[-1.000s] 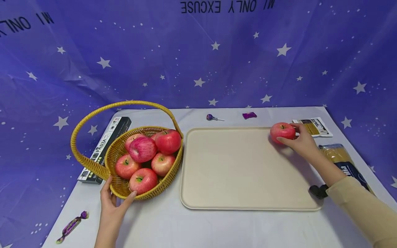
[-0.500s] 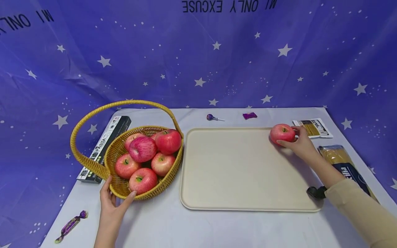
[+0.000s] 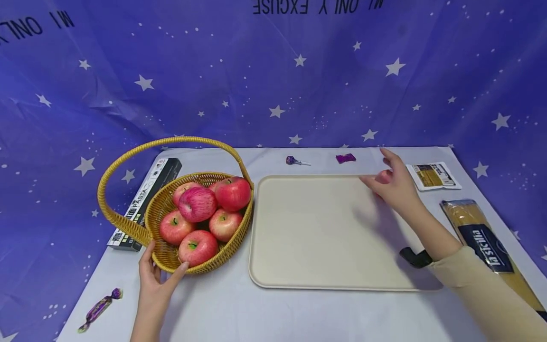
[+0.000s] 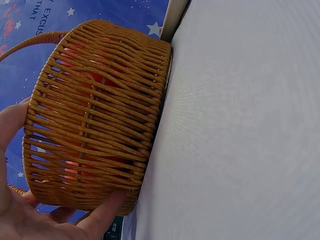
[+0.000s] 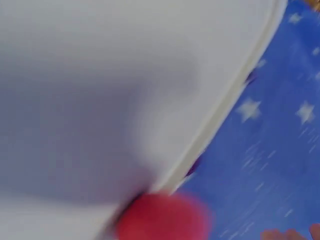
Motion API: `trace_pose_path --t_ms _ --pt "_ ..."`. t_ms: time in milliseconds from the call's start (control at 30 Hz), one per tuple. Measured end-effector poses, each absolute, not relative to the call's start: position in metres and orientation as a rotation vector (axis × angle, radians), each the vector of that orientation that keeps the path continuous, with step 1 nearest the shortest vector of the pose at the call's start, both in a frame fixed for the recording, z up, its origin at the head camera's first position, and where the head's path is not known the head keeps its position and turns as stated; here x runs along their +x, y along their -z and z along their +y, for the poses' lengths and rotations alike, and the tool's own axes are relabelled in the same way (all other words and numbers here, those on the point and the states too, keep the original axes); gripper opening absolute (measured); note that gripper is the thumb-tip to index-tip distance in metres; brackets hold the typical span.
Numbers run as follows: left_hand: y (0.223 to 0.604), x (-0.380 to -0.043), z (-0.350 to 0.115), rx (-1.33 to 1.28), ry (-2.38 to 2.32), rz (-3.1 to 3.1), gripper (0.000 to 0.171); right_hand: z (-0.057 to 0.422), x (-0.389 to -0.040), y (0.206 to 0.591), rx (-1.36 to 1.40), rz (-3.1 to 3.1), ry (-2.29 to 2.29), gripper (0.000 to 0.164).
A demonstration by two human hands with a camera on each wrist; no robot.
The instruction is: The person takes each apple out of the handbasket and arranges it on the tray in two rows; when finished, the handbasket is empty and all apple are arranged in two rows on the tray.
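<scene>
A yellow wicker basket with a tall handle stands on the left, holding several red apples. My left hand holds its near side, thumb by the front rim and fingers by the handle's base; in the left wrist view the fingers lie along the woven wall. My right hand hovers over the far right of a beige tray, fingers spread and holding nothing. Behind it, mostly hidden, is one apple, which appears blurred in the right wrist view as a red apple at the tray's edge.
A black-and-white pasta box lies behind the basket. Right of the tray are a pasta pack and a small pouch. A lollipop and purple candy lie at the back, a wrapped candy front left.
My right hand has let go of the apple at the tray's far right corner and risen leftward, its fingers spreading. The left hand and basket have stayed put.
</scene>
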State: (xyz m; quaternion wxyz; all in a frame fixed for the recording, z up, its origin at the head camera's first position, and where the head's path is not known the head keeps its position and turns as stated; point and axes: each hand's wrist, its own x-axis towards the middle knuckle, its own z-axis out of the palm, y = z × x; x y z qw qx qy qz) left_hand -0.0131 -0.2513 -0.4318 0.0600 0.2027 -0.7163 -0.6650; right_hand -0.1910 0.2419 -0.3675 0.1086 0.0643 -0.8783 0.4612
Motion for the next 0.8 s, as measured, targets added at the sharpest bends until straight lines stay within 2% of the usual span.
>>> trace_pose_path --t_ms 233,467,800 --pt "0.432 -0.014 -0.253 0.653 1.998 -2.184 0.098 0.157 -0.184 0.361 0.487 -2.526 -1.616 0.078" --pt "0.432 -0.013 -0.251 0.568 1.978 -2.165 0.094 0.076 -0.172 0.361 0.664 -2.592 -1.686 0.078" --pt "0.431 -0.011 -0.251 0.547 1.974 -2.154 0.093 0.009 -0.163 0.37 0.727 -2.624 -1.794 0.078"
